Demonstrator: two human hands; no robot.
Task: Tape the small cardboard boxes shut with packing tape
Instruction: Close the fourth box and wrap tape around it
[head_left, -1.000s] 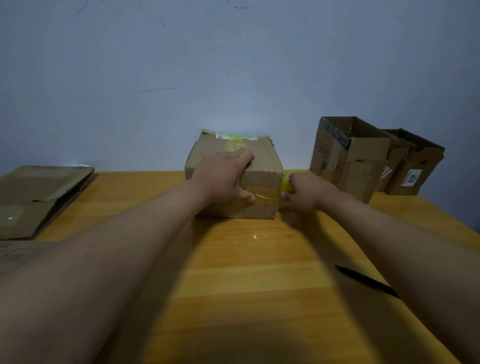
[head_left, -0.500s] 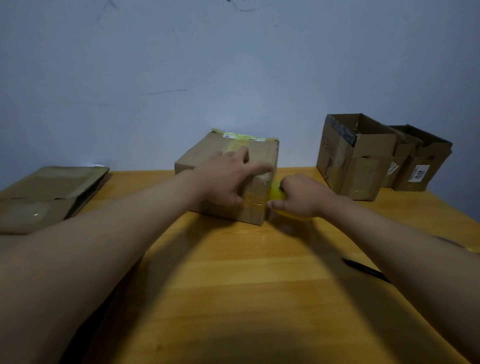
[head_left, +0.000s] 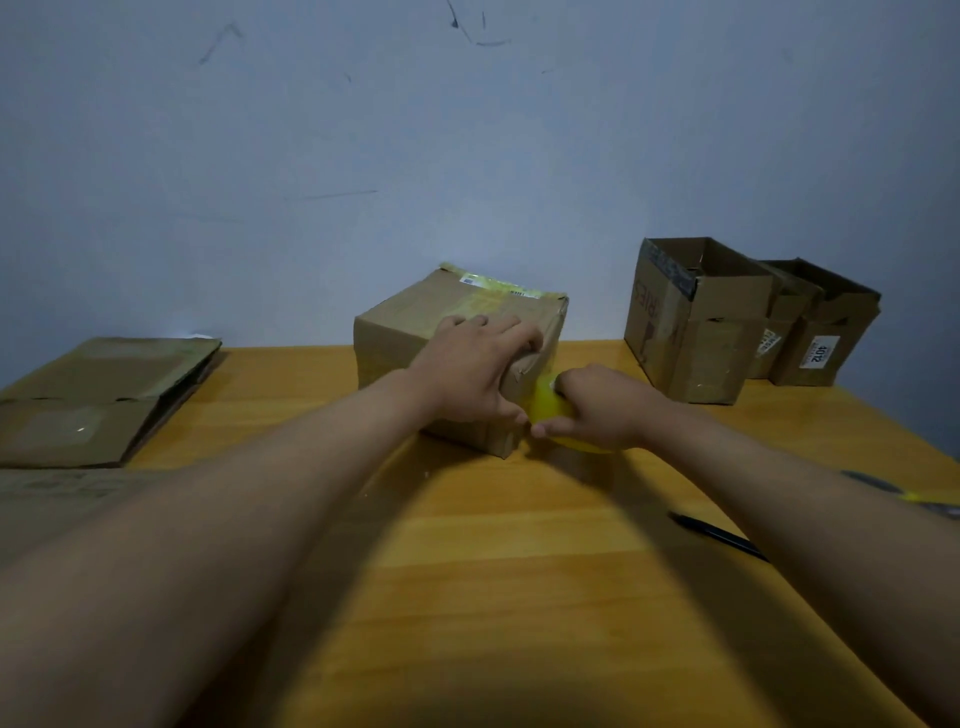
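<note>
Watching from my end, nearest me a black pen (head_left: 719, 538) lies on the wooden table (head_left: 519, 571) to the right, beside my right forearm. Beyond it, my right hand (head_left: 597, 408) is curled around the yellow tape roll (head_left: 545, 405), which sits against the near right corner of the closed box (head_left: 415, 325). My left hand (head_left: 475, 364) lies over the box's top near that corner, fingers bent over the edge and thumb down the near face, pressing rather than clutching. A second ago the box sat square to me; now it has turned, one corner pointing my way, and the roll has come round from the right side to that corner. I judge the tape band is being wrapped around the sides and is partway round. Flattened cardboard (head_left: 104, 395) lies at the left. Far right, two open boxes (head_left: 696, 322) stand untaped, so more work remains.
</note>
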